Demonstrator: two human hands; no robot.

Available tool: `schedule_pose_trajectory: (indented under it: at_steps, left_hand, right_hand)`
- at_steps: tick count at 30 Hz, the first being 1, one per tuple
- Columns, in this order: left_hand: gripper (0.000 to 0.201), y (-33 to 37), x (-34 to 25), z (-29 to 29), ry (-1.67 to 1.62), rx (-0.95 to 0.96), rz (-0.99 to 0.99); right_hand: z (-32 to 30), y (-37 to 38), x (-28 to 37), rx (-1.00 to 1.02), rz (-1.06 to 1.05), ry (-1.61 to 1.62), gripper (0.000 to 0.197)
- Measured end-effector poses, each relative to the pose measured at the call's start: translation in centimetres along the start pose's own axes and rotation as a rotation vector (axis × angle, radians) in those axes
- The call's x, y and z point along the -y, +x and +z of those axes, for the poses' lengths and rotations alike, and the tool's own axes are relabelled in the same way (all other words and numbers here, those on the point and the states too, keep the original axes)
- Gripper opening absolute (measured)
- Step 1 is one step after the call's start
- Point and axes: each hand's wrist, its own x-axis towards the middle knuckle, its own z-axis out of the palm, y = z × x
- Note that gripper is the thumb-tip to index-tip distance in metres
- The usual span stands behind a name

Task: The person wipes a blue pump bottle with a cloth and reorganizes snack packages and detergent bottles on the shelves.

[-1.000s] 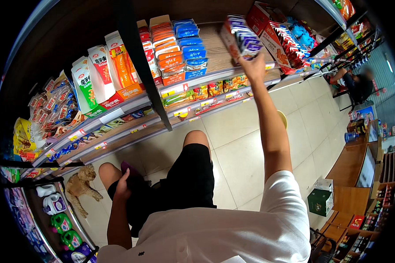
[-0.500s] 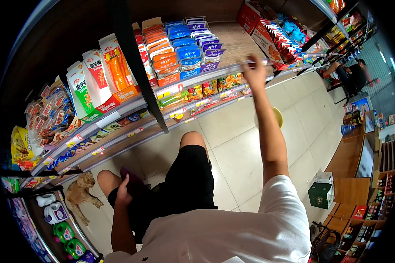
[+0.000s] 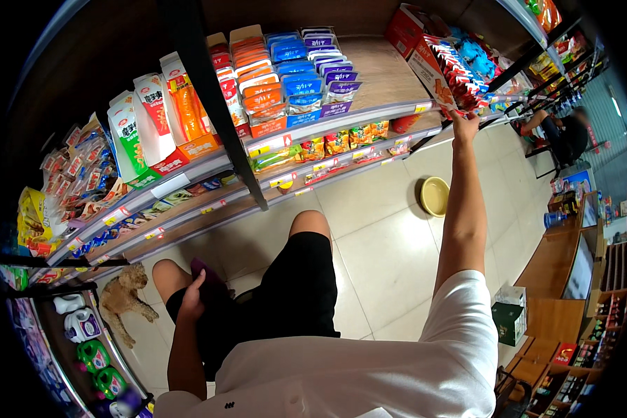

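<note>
My right hand (image 3: 465, 127) reaches out to the shelf and grips the near lower corner of a red open-topped carton (image 3: 432, 75) filled with red-and-white snack packets (image 3: 460, 70). Low at my left thigh, my left hand (image 3: 191, 301) is closed round a dark purple thing (image 3: 203, 270), perhaps a cloth; most of it is hidden against the black shorts. Left of the carton, display boxes of purple packets (image 3: 336, 76), blue packets (image 3: 301, 73) and orange packets (image 3: 259, 87) stand in rows on the same shelf.
A dark upright post (image 3: 219, 104) divides the shelf. A yellow bowl (image 3: 435, 196) stands on the tiled floor, and a curly brown dog (image 3: 127, 303) is by my left knee. Detergent bottles (image 3: 94, 355) line a rack at lower left. Another person (image 3: 564, 132) sits at far right.
My right hand has moved right along the shelf edge to the red carton and taken hold of its corner. The left hand still holds the purple thing.
</note>
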Motion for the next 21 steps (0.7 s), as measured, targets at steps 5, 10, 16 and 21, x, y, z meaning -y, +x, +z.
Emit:
schedule_pose_trajectory:
  at_steps: [5,10,16,21]
  left_hand:
    - [0.039,-0.7,0.2,0.9,-0.016,0.004,-0.004]
    - [0.038,1.3,0.9,-1.7,-0.06,0.059,0.001]
    - [0.039,0.5,0.9,-1.6,-0.036,-0.02,0.028]
    - [0.039,0.1,0.4,-0.4,-0.042,0.03,0.007]
  right_hand:
    - [0.0,-0.8,1.1,0.027,-0.015,-0.048,0.07]
    - [1.1,-0.6,-0.1,0.017,-0.223,-0.064,0.043]
    - [2.2,-6.6,5.6,0.048,-0.142,-0.054,0.046]
    - [2.2,-6.6,3.1,0.164,-0.267,0.042,0.048]
